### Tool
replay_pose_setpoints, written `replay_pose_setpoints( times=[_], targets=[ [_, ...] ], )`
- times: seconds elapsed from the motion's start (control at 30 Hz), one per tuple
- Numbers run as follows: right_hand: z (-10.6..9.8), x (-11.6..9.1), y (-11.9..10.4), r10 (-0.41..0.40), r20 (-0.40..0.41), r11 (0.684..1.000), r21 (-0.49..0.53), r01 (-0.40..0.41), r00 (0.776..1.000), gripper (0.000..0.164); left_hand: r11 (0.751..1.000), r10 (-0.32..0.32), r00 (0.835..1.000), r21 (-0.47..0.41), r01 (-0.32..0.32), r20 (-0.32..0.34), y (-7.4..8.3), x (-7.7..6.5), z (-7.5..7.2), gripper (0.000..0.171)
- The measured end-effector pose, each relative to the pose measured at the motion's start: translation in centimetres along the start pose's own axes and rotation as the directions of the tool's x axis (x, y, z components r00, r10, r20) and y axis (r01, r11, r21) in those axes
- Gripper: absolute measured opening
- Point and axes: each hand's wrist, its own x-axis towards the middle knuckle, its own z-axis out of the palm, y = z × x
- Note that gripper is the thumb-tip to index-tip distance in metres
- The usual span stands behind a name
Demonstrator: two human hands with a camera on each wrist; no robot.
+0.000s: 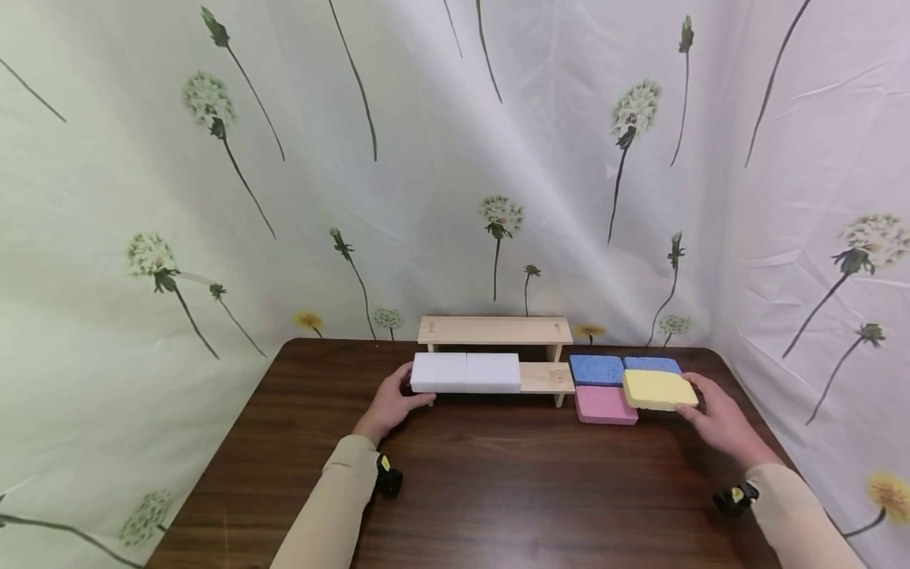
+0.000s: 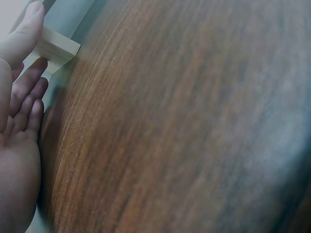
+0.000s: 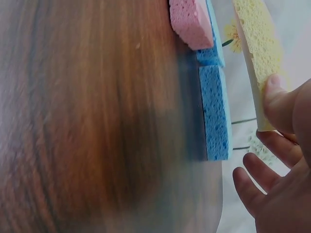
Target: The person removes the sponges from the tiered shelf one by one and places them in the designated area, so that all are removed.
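Observation:
My left hand (image 1: 393,401) pinches the left end of a smooth white sponge (image 1: 438,368), thumb at its front lower corner. A second white sponge (image 1: 494,368) lies against its right side; both sit on the lower step of a two-tier wooden stand (image 1: 546,378). My right hand (image 1: 721,420) pinches a yellow sponge (image 1: 659,390) by its right end, thumb on one face, the other fingers loose in the right wrist view. It is held above the table, overlapping a blue sponge (image 3: 216,114). Left of it lie another blue sponge (image 1: 596,368) and a pink sponge (image 1: 604,405).
The stand's upper shelf (image 1: 495,330) rises behind the white sponges. The dark wooden table (image 1: 490,482) stretches in front. A pale curtain with dandelion prints (image 1: 426,158) hangs close along the table's back and sides.

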Motion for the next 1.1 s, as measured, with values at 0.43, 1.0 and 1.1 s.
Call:
replay_pose_setpoints(
  times=[0.43, 1.0, 1.1],
  targets=[
    [-0.1, -0.9, 1.0, -0.01, -0.014, 1.0, -0.021, 0.01, 1.0, 0.057, 1.0, -0.002, 1.0, -0.018, 0.002, 0.006, 0.1, -0.2, 0.0, 0.078],
    [0.3, -1.5, 2.7, 0.032, 0.015, 0.999, -0.043, -0.031, 0.999, 0.058, 0.999, -0.026, 1.0, -0.02, 0.026, -0.002, 0.1, -0.3, -0.1, 0.078],
    [0.3, -1.6, 2.9, 0.062, 0.04, 0.997, -0.051, -0.06, 0.997, 0.058, 1.0, -0.024, 1.0, -0.012, 0.024, 0.0, 0.2, -0.3, -0.1, 0.077]
  ],
)
